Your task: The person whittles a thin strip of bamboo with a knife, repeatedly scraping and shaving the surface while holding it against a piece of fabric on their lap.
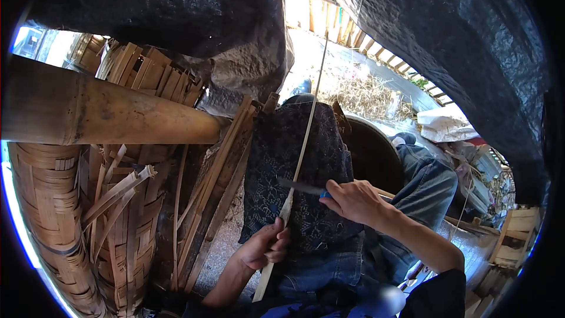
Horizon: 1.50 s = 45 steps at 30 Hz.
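Note:
My left hand (266,246) is wrapped round a long pale bamboo strip (306,156), which runs from near my lap up and away toward the bright opening. Just above that grip the strip has a frayed, whitish patch. In my right hand (355,201) is a knife (301,186) with a blue handle, its blade lying across the strip close over the frayed part. Under both hands a dark patterned cloth (276,159) covers my leg, over blue jeans (426,182).
A thick bamboo pole (141,115) juts in from the left above woven baskets (44,200) and split bamboo pieces (220,182). Dark plastic sheeting (453,29) hangs overhead. A round dark container (371,156) stands beside my knee. Straw (359,97) litters the ground ahead.

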Each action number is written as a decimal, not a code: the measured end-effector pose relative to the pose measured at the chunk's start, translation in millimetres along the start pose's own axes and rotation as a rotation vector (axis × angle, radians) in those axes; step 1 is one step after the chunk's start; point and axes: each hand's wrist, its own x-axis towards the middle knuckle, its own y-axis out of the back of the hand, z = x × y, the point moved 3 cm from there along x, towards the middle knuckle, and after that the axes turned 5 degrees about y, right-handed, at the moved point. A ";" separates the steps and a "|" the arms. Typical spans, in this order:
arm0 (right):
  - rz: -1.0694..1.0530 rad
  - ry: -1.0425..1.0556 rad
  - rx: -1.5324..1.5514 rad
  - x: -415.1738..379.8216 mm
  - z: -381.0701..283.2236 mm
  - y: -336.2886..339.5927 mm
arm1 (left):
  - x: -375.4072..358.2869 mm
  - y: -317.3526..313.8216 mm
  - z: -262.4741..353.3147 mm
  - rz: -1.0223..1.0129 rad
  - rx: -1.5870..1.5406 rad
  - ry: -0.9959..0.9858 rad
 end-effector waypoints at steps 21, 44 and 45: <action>-0.046 0.066 -0.020 -9.1 -13.6 10.4 | -4.1 -14.0 -5.2 0.085 0.082 0.016; -0.198 0.019 -0.023 15.2 47.7 13.1 | -30.6 -10.2 -27.7 0.159 -0.197 0.170; -0.078 -0.005 -0.044 22.8 63.2 17.2 | -34.1 -12.6 -28.0 0.202 -0.253 0.159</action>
